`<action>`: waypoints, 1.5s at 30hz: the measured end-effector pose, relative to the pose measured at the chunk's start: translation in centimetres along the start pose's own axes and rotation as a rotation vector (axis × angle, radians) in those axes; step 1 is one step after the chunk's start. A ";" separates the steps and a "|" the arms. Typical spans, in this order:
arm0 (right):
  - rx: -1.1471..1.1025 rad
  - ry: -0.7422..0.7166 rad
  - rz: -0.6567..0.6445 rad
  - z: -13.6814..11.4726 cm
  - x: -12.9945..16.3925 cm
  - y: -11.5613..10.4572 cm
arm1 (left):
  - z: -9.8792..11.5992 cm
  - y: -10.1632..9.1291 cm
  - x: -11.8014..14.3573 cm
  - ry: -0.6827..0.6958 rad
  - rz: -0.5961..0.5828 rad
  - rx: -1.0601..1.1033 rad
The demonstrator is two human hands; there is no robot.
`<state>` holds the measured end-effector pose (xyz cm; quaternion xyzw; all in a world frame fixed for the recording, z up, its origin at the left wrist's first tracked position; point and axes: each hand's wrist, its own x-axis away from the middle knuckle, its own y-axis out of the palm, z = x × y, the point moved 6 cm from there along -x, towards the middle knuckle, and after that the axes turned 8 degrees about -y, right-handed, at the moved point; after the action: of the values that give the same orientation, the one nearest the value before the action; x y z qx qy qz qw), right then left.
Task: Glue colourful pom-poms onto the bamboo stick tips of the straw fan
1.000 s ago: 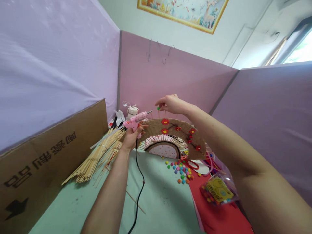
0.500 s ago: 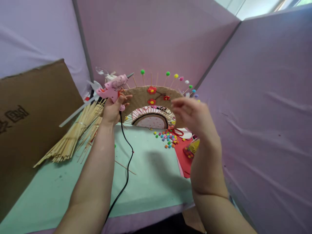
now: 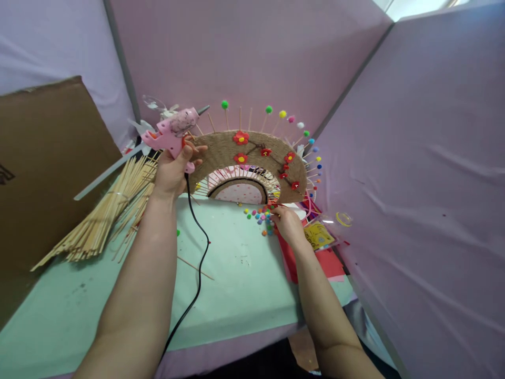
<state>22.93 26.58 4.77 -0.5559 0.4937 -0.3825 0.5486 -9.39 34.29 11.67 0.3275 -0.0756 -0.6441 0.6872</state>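
My left hand (image 3: 171, 171) grips a pink glue gun (image 3: 171, 131), nozzle pointing up and right, its black cord (image 3: 196, 273) trailing down over the table. Beside it stands a brown twine-covered fan-shaped piece (image 3: 252, 158) with red flowers and skewers tipped with coloured pompoms (image 3: 224, 105) sticking out along its rim. My right hand (image 3: 289, 223) is down on the table, fingertips in the heap of loose coloured pompoms (image 3: 258, 215) at the fan's base. Whether it has pinched one I cannot see.
A bundle of bamboo skewers (image 3: 102, 218) lies at the left, against a brown cardboard sheet (image 3: 43, 163). Red paper (image 3: 311, 260), a yellow packet (image 3: 319, 235) and scissors lie at the right. Pink and lilac partition walls (image 3: 414, 158) enclose the green table (image 3: 244, 279).
My right hand came away from the green pompom on top of the fan and dropped to the loose pompoms on the table. The view tilted down; the left hand kept the glue gun.
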 end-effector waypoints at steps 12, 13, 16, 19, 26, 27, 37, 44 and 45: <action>0.010 -0.051 0.034 -1.6 -0.9 0.4 | 0.3 -0.1 0.2 -0.032 0.028 0.004; -0.046 -0.055 0.079 -1.7 -0.8 -0.2 | 0.4 -0.1 0.3 -0.037 0.031 0.001; -0.285 -0.082 0.231 -2.6 -0.4 -1.8 | 0.4 -0.3 0.4 -0.054 0.025 -0.003; -0.431 -0.186 0.252 -4.9 0.6 -1.6 | 0.5 -0.4 0.5 -0.056 0.024 0.004; -0.295 -0.309 -0.056 -8.9 2.9 3.3 | 0.7 -0.1 0.6 -0.064 0.029 0.012; -0.308 -0.310 -0.052 -8.9 2.8 3.1 | 0.7 -0.1 0.6 -0.064 0.028 0.010; -1.682 -0.138 0.272 -11.1 -6.4 -8.8 | 0.6 -0.1 0.6 -0.068 0.038 0.020; -1.931 -0.257 0.277 -14.3 -11.5 -11.3 | 0.2 -0.3 0.6 -0.085 0.017 -0.032; -1.904 -0.269 0.300 -14.5 -11.7 -11.3 | 0.2 -0.4 0.5 -0.083 0.017 -0.034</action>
<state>7.77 33.50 18.86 -0.7373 0.5952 0.3175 -0.0357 -9.72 33.73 11.48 0.2879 -0.0957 -0.6524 0.6945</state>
